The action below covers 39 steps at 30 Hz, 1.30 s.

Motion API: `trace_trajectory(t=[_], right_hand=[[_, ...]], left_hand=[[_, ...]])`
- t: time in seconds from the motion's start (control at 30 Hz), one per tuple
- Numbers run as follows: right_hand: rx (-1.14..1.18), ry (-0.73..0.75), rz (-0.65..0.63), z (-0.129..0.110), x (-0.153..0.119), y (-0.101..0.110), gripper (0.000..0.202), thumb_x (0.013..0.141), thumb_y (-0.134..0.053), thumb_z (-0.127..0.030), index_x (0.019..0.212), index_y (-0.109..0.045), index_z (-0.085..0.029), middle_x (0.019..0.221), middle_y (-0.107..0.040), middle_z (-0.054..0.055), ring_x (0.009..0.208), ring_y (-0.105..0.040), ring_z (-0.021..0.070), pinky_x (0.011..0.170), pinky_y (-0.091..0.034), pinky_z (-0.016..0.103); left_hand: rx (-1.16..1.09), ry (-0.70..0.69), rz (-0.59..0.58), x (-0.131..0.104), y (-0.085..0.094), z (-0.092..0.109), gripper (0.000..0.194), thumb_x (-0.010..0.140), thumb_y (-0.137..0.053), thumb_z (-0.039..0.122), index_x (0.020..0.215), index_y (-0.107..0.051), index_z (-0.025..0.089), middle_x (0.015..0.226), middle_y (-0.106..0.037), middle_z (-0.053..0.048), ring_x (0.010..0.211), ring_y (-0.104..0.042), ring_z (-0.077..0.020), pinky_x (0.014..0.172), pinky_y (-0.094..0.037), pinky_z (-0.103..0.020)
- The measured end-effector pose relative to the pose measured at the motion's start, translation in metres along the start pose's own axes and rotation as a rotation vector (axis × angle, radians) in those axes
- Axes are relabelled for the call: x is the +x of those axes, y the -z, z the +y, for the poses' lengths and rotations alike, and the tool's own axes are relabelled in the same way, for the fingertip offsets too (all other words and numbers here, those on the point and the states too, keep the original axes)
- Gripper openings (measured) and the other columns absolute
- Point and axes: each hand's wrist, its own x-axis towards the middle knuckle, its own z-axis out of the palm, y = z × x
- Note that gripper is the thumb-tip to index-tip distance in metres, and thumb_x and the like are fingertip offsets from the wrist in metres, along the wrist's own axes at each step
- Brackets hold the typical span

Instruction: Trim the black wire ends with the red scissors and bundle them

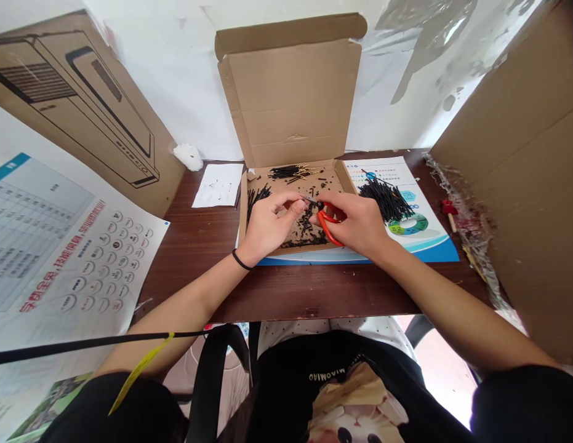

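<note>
My right hand (357, 223) is wrapped round small red-handled pliers (329, 232), with their metal jaws pointing left. My left hand (269, 223) is closed in a pinch right at the jaws; whatever its fingertips hold is too small to make out. Both hands are over an open cardboard box (299, 249). At the back of the box lies a bundle of thin black sticks with gold-coloured ends (293, 173). Plain thin black sticks (256, 197) are by its left wall, partly behind my left hand. Short black scraps (304, 232) litter the box floor.
A pile of black sticks (388, 198) lies on a printed sheet (434, 237) right of the box. The box lid (290, 104) stands up behind. On the brown table (189, 246) are a white paper (218, 184) and a small red-topped object (447, 209). Cardboard panels (521, 154) flank the table.
</note>
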Motion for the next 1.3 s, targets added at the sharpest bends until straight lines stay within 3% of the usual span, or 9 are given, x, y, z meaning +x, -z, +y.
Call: trace_trajectory(t=[0.37,0.47,0.57,0.67,0.8,1.0,1.17,1.23,1.3], right_hand=[[-0.113,0.052,-0.035,0.004,0.0,-0.001,0.024,0.084,-0.066,-0.032,0.102,-0.076,-0.02,0.081,-0.074,0.007,0.07,-0.063,0.0183,0.065,-0.042,0.028],[-0.125,-0.034,-0.034,0.007,0.001,-0.001,0.021,0.082,-0.067,-0.028,0.1,-0.076,-0.021,0.08,-0.074,0.006,0.069,-0.062,0.0184,0.063,-0.041,0.029],[0.065,-0.231,-0.005,0.007,0.002,-0.003,0.023,0.078,-0.072,-0.034,0.095,-0.076,-0.019,0.075,-0.073,0.005,0.066,-0.06,0.0172,0.063,-0.042,0.03],[0.518,-0.418,-0.075,0.003,0.004,-0.008,0.037,0.067,-0.081,-0.044,0.093,-0.072,-0.02,0.078,-0.072,0.004,0.07,-0.062,0.0173,0.068,-0.048,0.032],[0.94,-0.512,-0.132,-0.004,0.006,-0.016,0.048,0.053,-0.089,-0.042,0.091,-0.068,-0.022,0.078,-0.07,0.0,0.071,-0.062,0.0151,0.071,-0.052,0.032],[0.971,-0.537,-0.111,-0.006,0.007,-0.016,0.041,0.052,-0.09,-0.032,0.084,-0.067,-0.019,0.061,-0.059,-0.007,0.056,-0.047,0.0071,0.056,-0.04,0.023],[0.932,-0.56,-0.113,-0.002,0.006,-0.014,0.04,0.054,-0.088,-0.029,0.086,-0.066,-0.019,0.06,-0.059,-0.007,0.054,-0.046,0.0069,0.055,-0.04,0.024],[0.942,-0.574,-0.11,-0.002,0.006,-0.014,0.04,0.055,-0.087,-0.029,0.087,-0.065,-0.019,0.06,-0.058,-0.007,0.053,-0.046,0.0067,0.054,-0.039,0.024],[0.964,-0.585,-0.108,-0.002,0.006,-0.015,0.041,0.055,-0.087,-0.029,0.088,-0.065,-0.019,0.06,-0.058,-0.007,0.053,-0.046,0.0066,0.053,-0.038,0.024]], left_hand=[[0.053,-0.006,0.025,-0.002,0.0,-0.001,0.023,0.085,-0.067,0.042,0.087,-0.078,0.021,0.093,-0.076,-0.008,0.089,-0.065,-0.0207,0.083,-0.048,-0.034],[0.029,0.027,0.012,-0.002,0.0,0.002,0.028,0.084,-0.068,0.046,0.087,-0.078,0.019,0.092,-0.076,-0.008,0.086,-0.066,-0.0205,0.081,-0.049,-0.034],[-0.091,0.1,0.009,-0.002,-0.003,0.005,0.031,0.081,-0.07,0.048,0.087,-0.077,0.018,0.091,-0.077,-0.009,0.084,-0.068,-0.0192,0.08,-0.051,-0.032],[-0.258,0.177,0.003,-0.002,-0.007,0.004,0.032,0.078,-0.074,0.047,0.09,-0.075,0.017,0.093,-0.077,-0.009,0.086,-0.07,-0.0176,0.084,-0.052,-0.032],[-0.409,0.22,-0.011,-0.002,-0.013,0.002,0.033,0.075,-0.076,0.048,0.091,-0.076,0.019,0.094,-0.076,-0.007,0.09,-0.068,-0.0166,0.087,-0.051,-0.031],[-0.397,0.261,0.102,0.0,-0.013,0.005,0.028,0.075,-0.076,0.047,0.084,-0.076,0.02,0.092,-0.074,-0.006,0.077,-0.06,-0.0124,0.069,-0.048,-0.026],[-0.305,0.296,0.334,0.009,0.001,0.005,0.025,0.083,-0.068,0.044,0.073,-0.069,0.021,0.062,-0.055,0.001,0.054,-0.04,-0.0095,0.051,-0.031,-0.026],[-0.142,0.251,0.319,0.011,0.008,0.003,0.043,0.086,-0.063,0.05,0.055,-0.057,0.02,0.052,-0.044,0.002,0.05,-0.035,-0.0102,0.052,-0.028,-0.029],[0.042,0.186,0.213,0.011,0.013,0.001,0.056,0.091,-0.055,0.051,0.046,-0.045,0.02,0.048,-0.04,0.001,0.051,-0.036,-0.0114,0.054,-0.03,-0.03]])
